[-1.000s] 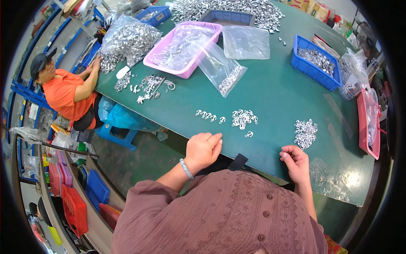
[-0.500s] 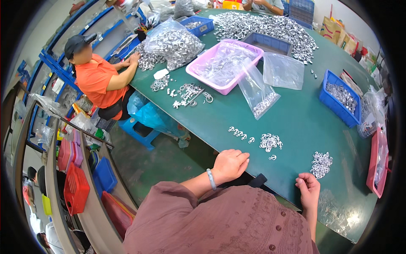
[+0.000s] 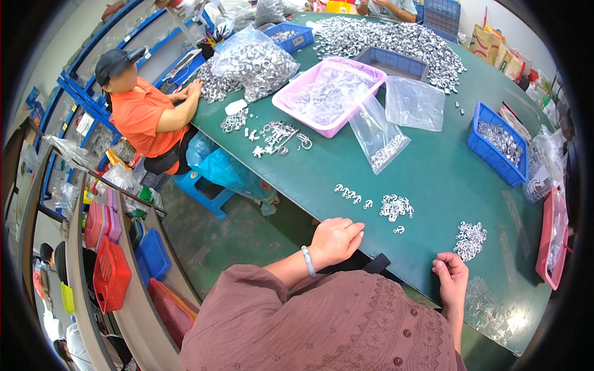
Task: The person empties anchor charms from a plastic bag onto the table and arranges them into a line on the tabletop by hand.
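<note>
My left hand [image 3: 337,240] rests palm down at the near edge of the green table [image 3: 445,167], its fingers bent and pressed together with nothing showing in them. Further right, my right hand [image 3: 451,273] is closed at the table edge, thumb against the bent index finger; I see nothing between them. Just beyond it lies a heap of small silver anchor charms [image 3: 470,241]. A second pile of anchor charms [image 3: 396,208] lies ahead of my left hand, with a single anchor charm [image 3: 399,229] nearer me. To its left several anchor charms [image 3: 351,195] form a slanting row.
A clear bag of small parts [image 3: 387,151] lies by a pink basin [image 3: 337,127]. A blue bin [image 3: 498,145] and a pink tray [image 3: 552,272] stand at the right. Silver pieces [image 3: 396,46] are heaped at the back. A person in orange [image 3: 145,117] sits at the left.
</note>
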Tool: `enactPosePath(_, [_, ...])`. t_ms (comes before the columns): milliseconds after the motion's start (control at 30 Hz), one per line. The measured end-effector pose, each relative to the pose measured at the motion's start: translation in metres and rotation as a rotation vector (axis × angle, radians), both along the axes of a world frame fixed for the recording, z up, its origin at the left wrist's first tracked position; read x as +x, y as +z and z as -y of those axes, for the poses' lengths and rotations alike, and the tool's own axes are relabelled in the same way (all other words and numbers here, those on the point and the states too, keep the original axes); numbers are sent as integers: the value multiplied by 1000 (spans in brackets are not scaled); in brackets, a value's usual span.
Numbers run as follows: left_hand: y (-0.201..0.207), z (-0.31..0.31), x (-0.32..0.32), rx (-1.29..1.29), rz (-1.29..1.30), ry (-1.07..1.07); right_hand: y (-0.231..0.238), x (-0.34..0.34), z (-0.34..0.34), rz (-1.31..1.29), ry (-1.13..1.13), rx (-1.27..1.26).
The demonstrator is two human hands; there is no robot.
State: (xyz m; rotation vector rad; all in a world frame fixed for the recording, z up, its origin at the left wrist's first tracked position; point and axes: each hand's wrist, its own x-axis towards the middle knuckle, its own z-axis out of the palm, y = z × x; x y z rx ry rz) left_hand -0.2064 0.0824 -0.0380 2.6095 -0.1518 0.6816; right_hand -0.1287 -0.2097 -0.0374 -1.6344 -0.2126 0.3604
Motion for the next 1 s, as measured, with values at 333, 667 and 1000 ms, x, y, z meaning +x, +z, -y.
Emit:
enactPosePath(333, [2, 9, 7, -9, 28, -14, -5, -1, 12, 98, 10, -90])
enactPosePath(667, [4, 13, 11, -51, -53, -34, 18, 1, 13, 285, 81, -228])
enactPosePath(1000, [5, 29, 19, -73, -61, -81, 24, 40, 37, 751, -188, -809])
